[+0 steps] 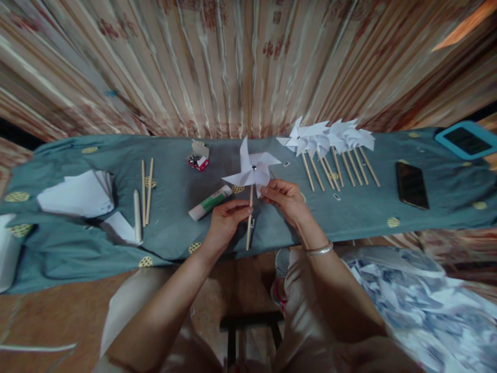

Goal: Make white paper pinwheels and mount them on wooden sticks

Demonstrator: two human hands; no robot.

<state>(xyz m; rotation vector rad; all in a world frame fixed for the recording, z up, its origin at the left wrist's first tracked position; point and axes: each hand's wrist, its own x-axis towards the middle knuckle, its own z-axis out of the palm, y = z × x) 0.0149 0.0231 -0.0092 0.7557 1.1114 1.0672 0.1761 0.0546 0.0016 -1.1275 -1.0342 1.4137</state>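
A white paper pinwheel with a shiny pin at its centre stands upright over the table, its wooden stick pointing down toward me. My left hand pinches that stick below the blades. At the lower right blade, my right hand has its thumb and fingers closed on the paper. Left of the pinwheel lies a green and white glue stick. Behind the glue is a small open box of metal pins. Several finished pinwheels lie in an overlapping row to the right.
On the left are stacked paper sheets, a loose paper piece, a white pen-like stick and two wooden sticks. A phone and a blue-framed tablet lie right. Paper scraps fill a bag below the table's right edge.
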